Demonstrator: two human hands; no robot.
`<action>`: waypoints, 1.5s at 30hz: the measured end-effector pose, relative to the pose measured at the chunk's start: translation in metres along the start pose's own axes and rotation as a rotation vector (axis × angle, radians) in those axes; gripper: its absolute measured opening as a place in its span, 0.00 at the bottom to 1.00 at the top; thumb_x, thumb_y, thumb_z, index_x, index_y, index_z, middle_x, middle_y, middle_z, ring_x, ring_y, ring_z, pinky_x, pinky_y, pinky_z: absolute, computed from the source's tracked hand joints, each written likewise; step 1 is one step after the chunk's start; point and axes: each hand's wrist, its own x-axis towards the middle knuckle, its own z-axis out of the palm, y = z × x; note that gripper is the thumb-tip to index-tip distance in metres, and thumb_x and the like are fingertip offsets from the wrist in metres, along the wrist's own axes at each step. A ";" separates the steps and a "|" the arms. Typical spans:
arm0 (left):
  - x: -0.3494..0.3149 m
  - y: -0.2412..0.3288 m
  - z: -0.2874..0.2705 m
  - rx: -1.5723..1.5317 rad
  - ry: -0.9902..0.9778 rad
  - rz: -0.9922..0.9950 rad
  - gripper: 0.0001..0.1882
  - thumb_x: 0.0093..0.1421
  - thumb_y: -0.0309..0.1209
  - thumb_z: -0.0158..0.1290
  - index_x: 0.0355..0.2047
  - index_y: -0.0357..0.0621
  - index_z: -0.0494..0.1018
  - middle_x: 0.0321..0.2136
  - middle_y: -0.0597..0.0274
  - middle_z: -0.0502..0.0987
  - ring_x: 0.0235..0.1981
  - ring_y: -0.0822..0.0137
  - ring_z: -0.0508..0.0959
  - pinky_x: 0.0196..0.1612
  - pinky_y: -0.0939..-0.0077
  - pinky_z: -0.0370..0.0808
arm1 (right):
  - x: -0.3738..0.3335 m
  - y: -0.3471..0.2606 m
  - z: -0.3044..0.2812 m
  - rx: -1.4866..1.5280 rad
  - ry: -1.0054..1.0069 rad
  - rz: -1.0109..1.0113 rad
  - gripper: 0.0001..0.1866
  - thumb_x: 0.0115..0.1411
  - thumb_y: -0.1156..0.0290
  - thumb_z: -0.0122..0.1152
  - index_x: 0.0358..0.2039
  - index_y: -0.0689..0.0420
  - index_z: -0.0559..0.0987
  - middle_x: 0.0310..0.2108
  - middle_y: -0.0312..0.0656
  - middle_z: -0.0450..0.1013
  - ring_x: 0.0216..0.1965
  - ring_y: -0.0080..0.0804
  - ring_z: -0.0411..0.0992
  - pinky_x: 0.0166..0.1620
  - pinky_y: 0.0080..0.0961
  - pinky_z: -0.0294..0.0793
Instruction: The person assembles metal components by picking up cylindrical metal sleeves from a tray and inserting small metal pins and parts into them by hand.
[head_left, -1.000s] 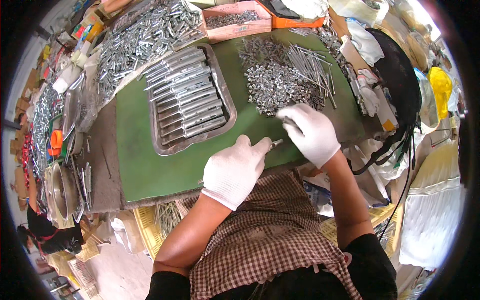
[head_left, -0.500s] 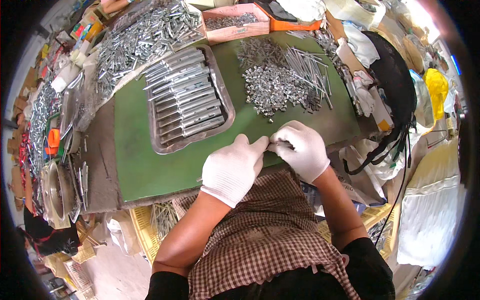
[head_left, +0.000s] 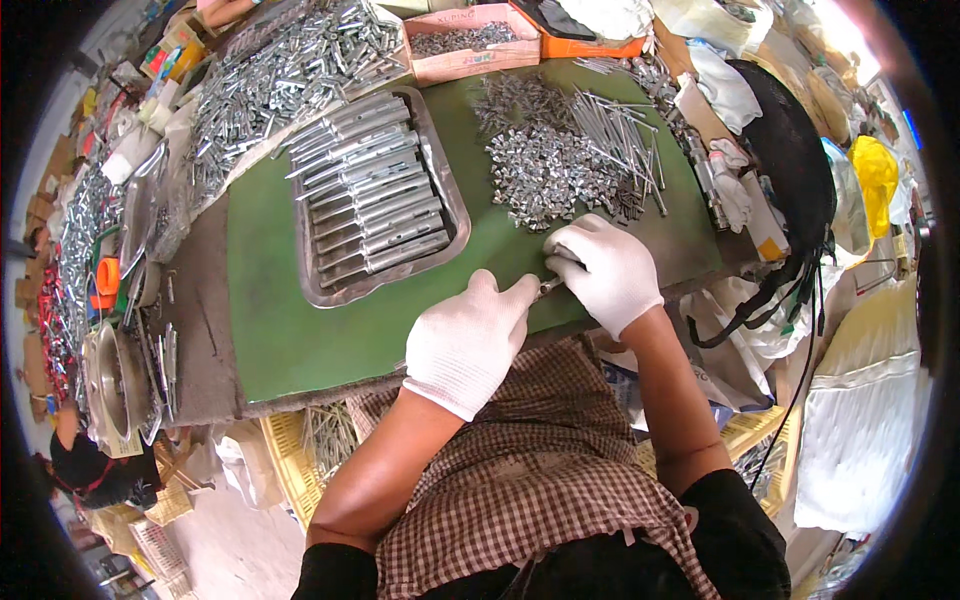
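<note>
My left hand [head_left: 470,340], in a white knitted glove, is closed around a slim metal rod [head_left: 547,287]. Only its silvery end shows past the fingertips; most of it is hidden in the glove. Just to the right, my right hand [head_left: 606,272], gloved alike, has its fingers curled together near that end. What they pinch, if anything, is hidden. Beyond the right hand lies a heap of small shiny metal pieces [head_left: 550,175]. A metal tray [head_left: 462,215] at the left holds a row of metal tubes with thin rods [head_left: 385,205].
A green mat [head_left: 290,345] covers the bench. Long pins [head_left: 622,140] and dark small parts [head_left: 520,100] lie by the heap. Behind stand a pink box of small parts [head_left: 470,68] and a big pile of metal tubes [head_left: 295,85]. A black bag [head_left: 790,150] hangs at the right.
My right hand has shifted slightly up and away from the left fingertips, so the metal end between the hands now shows. My left hand has barely moved.
</note>
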 end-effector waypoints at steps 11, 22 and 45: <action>0.001 -0.003 -0.003 -0.041 -0.071 -0.016 0.12 0.58 0.35 0.53 0.44 0.59 0.76 0.24 0.59 0.69 0.16 0.57 0.74 0.20 0.62 0.73 | 0.005 0.008 -0.009 -0.153 -0.151 -0.154 0.05 0.57 0.70 0.55 0.34 0.53 0.75 0.30 0.47 0.71 0.32 0.50 0.73 0.36 0.44 0.73; -0.001 -0.005 0.000 -0.038 -0.028 0.003 0.12 0.59 0.36 0.53 0.44 0.59 0.76 0.24 0.58 0.70 0.17 0.56 0.75 0.20 0.62 0.74 | 0.012 0.002 -0.028 -0.196 -0.268 -0.188 0.07 0.54 0.71 0.56 0.35 0.54 0.74 0.31 0.48 0.71 0.31 0.49 0.73 0.37 0.42 0.74; 0.000 -0.002 -0.002 0.000 -0.043 0.000 0.12 0.58 0.35 0.54 0.44 0.57 0.77 0.24 0.59 0.70 0.17 0.58 0.75 0.20 0.65 0.73 | -0.016 -0.007 -0.003 0.101 -0.111 -0.138 0.08 0.52 0.69 0.66 0.30 0.54 0.76 0.28 0.42 0.73 0.32 0.45 0.73 0.34 0.39 0.72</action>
